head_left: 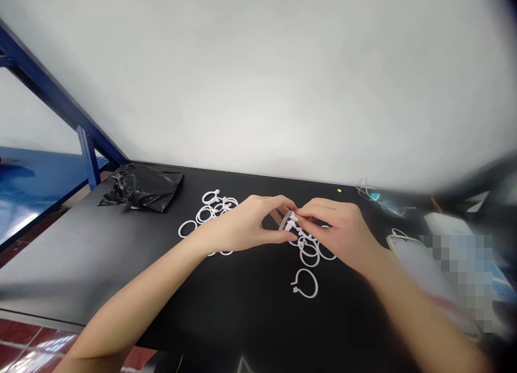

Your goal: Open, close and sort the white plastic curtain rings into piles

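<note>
At black table (242, 308), pinching white ring (290, 221)
Past loose ring (316, 284), held between thumb and fingers of left hand (247, 222), pinched at one end by right hand (342, 223), near piled rings (301, 241); farther, black bag (147, 187), then white wall (258, 82)

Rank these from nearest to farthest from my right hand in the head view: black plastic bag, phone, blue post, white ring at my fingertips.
1. White ring, at the fingertips of the right hand.
2. Phone, on the right.
3. Black plastic bag, back left.
4. Blue post, farther left, past the bag.
</note>
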The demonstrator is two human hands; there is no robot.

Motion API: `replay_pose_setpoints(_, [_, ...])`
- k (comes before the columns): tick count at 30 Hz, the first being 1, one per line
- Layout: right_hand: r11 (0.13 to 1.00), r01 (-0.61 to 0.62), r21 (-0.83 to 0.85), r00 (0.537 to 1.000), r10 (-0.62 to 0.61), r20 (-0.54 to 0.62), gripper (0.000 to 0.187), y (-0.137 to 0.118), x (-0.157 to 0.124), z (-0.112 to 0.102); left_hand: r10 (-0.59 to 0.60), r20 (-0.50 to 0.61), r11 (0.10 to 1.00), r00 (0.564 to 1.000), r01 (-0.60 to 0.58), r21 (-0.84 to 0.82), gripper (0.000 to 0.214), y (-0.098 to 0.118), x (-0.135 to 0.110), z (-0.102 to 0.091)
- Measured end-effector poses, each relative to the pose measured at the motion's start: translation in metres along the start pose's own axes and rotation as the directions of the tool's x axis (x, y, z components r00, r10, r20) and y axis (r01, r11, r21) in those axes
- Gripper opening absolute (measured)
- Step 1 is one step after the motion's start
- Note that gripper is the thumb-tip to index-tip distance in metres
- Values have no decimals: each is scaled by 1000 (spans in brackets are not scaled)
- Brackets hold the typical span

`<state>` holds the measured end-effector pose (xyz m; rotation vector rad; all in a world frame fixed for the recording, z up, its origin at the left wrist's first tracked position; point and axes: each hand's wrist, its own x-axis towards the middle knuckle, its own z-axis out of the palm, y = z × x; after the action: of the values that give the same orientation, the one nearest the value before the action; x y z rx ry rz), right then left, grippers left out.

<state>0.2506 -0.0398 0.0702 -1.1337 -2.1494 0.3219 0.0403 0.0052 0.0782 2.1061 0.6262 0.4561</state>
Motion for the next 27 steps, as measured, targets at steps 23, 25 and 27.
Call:
replay_pose_setpoints(23, [937, -142, 319, 989, 119, 92, 12, -6, 5, 11, -49, 25, 957, 999, 40, 289, 36, 0, -7, -13])
replay_pose_setpoints(25, [919, -225, 323, 972, 187, 145, 12, 1, 6, 9, -59, 28, 930, 998, 44, 365, 31, -7, -6, -16])
replay_pose_setpoints(27, [898, -337, 283, 935, 283, 214, 22, 13, 7, 6, -107, 6, 864, 994, 91, 495, 28, -17, -6, -20])
